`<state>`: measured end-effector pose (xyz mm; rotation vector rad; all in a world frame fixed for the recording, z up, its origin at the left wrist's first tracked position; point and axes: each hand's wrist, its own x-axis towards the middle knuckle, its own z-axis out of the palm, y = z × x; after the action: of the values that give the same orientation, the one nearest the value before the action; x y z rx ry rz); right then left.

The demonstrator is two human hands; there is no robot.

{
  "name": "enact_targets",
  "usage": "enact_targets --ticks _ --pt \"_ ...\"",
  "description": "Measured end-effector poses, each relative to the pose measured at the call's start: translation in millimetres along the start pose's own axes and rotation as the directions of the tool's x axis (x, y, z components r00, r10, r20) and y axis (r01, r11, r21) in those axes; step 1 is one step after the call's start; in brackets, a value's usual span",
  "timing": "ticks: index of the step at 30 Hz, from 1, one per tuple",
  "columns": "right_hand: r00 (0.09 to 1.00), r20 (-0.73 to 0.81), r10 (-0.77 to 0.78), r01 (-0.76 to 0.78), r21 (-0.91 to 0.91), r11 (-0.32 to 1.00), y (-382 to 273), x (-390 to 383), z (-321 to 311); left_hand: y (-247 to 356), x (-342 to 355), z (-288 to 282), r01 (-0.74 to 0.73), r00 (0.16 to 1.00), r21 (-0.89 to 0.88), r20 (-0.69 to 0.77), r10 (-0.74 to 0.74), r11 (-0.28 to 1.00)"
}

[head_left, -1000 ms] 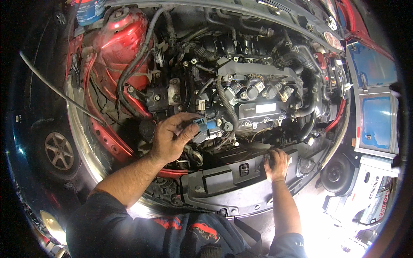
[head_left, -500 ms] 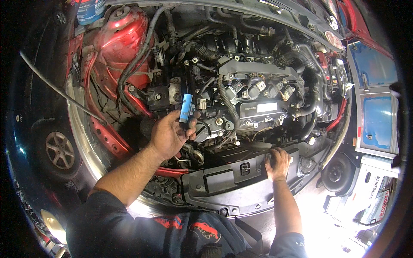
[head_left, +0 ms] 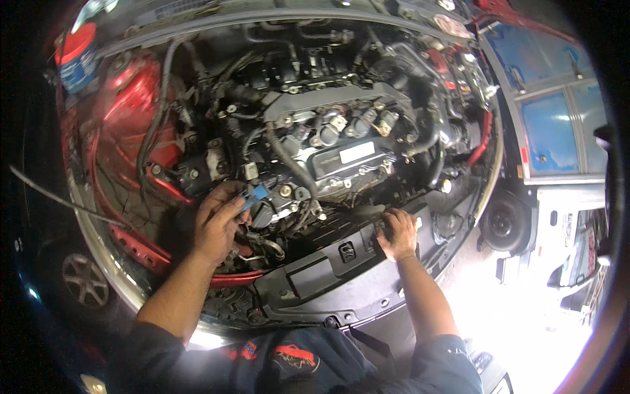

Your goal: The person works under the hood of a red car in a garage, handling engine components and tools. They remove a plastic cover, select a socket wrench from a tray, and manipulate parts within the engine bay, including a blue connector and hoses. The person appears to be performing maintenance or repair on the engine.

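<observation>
My left hand (head_left: pixel 220 220) has its fingers closed around a small blue object (head_left: pixel 256 197), held at the lower left of the engine (head_left: pixel 335 164), just below a pale connector (head_left: pixel 251 171). My right hand (head_left: pixel 398 240) is at the upper edge of the black plastic front panel (head_left: pixel 308 282), beside a hose, with curled fingers. What those fingers grip, if anything, is hidden. Coils with plugged connectors sit along the middle of the engine.
A red strut tower (head_left: pixel 131 105) is at left, with a blue red-lidded container (head_left: pixel 77 65) behind it. A thin rod (head_left: pixel 59 197) crosses the left side. A dark car's wheel (head_left: pixel 84 279) is beyond. At right are blue metal panels (head_left: pixel 545 125) and a tyre (head_left: pixel 504 223).
The view has shifted, moving the engine leftward in the picture. The blue object in my left hand has tilted from upright and dropped lower. My right hand stays at the front panel.
</observation>
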<state>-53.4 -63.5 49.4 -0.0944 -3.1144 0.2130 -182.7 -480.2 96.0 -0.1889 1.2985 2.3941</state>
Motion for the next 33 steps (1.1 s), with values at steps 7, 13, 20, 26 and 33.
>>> enact_targets --ticks 7,13,20,26,33 --pt "1.000 0.025 0.015 -0.015 0.003 1.000 2 -2 -1 -2 1 1 -0.083 0.995 0.199 0.078 0.069 0.976" --pt "1.000 0.007 -0.019 0.018 0.049 0.999 4 -1 -4 -3 0 4 -0.100 0.994 0.325 0.074 0.080 0.940" --pt "1.000 0.006 -0.005 0.005 0.037 0.999 4 -2 -3 0 -5 8 -0.071 0.994 0.528 0.106 0.017 0.846" --pt "1.000 0.009 0.005 -0.005 0.015 1.000 3 -2 -4 0 -5 11 -0.067 0.970 0.546 0.233 -0.074 0.835" --pt "1.000 0.008 0.000 0.000 0.029 1.000 1 -1 -5 1 -4 11 -0.076 0.971 0.550 0.229 -0.063 0.832"
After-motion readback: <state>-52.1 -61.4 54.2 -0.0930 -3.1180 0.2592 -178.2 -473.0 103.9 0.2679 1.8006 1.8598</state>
